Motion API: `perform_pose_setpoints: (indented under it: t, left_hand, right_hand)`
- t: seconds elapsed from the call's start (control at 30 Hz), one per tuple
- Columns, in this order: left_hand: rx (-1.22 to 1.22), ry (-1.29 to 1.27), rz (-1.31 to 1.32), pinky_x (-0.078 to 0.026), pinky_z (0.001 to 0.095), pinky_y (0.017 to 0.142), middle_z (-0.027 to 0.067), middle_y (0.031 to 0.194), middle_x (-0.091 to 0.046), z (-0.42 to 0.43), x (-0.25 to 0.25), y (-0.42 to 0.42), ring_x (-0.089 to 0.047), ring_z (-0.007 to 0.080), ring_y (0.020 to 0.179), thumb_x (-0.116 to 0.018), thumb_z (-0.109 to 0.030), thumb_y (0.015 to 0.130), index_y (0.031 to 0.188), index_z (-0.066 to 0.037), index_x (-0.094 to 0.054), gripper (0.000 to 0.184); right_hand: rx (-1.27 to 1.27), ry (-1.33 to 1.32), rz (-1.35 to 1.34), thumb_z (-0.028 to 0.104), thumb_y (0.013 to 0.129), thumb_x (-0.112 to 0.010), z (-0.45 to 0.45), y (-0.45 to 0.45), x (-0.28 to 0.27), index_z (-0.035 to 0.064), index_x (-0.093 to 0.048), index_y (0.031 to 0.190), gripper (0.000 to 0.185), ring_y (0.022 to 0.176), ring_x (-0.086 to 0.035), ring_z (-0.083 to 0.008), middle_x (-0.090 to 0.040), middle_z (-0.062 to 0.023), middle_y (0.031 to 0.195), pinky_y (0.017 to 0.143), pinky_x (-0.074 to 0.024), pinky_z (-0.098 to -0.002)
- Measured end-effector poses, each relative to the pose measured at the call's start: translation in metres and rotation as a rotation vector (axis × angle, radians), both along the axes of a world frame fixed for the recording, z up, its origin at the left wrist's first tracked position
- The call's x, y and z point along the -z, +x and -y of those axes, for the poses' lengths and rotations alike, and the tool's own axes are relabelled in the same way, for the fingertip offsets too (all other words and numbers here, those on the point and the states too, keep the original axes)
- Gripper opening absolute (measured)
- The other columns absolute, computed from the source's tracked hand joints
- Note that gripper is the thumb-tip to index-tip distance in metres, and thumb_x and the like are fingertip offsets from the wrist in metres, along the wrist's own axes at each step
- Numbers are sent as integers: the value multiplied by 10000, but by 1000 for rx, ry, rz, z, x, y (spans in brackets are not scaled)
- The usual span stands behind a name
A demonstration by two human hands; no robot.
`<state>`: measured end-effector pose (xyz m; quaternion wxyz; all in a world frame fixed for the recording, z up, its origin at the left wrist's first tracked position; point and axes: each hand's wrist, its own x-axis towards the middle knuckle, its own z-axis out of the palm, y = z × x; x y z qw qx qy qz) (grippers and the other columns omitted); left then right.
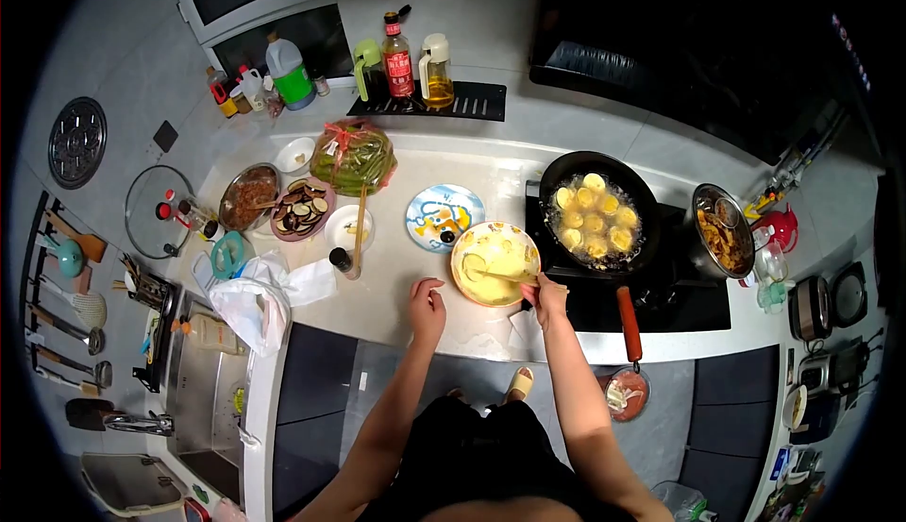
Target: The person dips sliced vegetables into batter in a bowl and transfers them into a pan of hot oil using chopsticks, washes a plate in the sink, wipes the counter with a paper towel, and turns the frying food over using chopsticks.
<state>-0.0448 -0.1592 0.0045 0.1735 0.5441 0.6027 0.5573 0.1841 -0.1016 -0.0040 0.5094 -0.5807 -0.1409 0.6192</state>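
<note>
My right hand [547, 300] is closed round batter-coated chopsticks [510, 277] at the right rim of a patterned bowl [457, 281]. Their tips reach into the yellow batter [505, 253], beside a round slice [475, 265]. My left hand [427, 311] hovers left of the bowl with its fingers curled in, holding nothing that I can see. Behind the bowl lies a blue-and-white cartoon plate [425, 215] with a small dark object on it. To the right, round golden pieces [595, 215] bubble in oil in a black wok [628, 168].
The wok's red-brown handle [629, 319] juts over the counter's front edge. At left are a plate of eggplant slices [302, 209], a metal bowl of minced filling [248, 197], bagged green vegetables [354, 157] and a white plastic bag [255, 300]. A metal bowl [700, 256] stands right of the wok.
</note>
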Motion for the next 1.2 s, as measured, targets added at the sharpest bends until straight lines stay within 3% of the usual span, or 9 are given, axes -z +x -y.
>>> perform_pose_setpoints:
  t: [0.27,0.67,0.87,1.0,1.2]
  left_hand:
    - [-4,24,0,-437,273,613,95,909,-555,-1,1,3,-546,211,745,-458,95,747,885,-42,-586,233]
    - [0,-5,-35,-423,261,543,93,878,-546,-3,13,6,-535,195,665,-461,93,749,894,-43,-589,236]
    - [7,-1,-41,-418,253,533,89,867,-543,-4,15,7,-529,184,659,-464,95,746,894,-44,-592,240]
    - [-1,-5,-35,-416,250,529,87,865,-543,0,15,2,-526,176,657,-469,95,744,891,-45,-595,238]
    - [-14,-35,-40,-416,252,533,85,867,-535,6,18,-5,-522,174,646,-473,92,752,894,-44,-593,230]
  right_hand:
    - [-95,316,319,269,915,-480,12,-9,16,-8,-578,895,294,629,-626,-157,-635,-88,776,578,-526,-247]
    - [-13,-42,-156,222,932,-433,22,-7,-1,-53,-533,1006,302,698,-647,-186,-625,-137,854,541,-543,-222]
    - [88,61,-163,224,936,-431,32,-16,7,-27,-516,1059,292,708,-648,-191,-623,-140,877,540,-547,-224]
    - [161,-20,-389,239,940,-419,34,-23,10,-21,-452,1106,311,745,-653,-228,-621,-186,917,603,-568,-251]
    - [101,9,-457,251,942,-412,38,-22,14,-30,-444,1082,316,801,-648,-247,-611,-219,938,663,-569,-274]
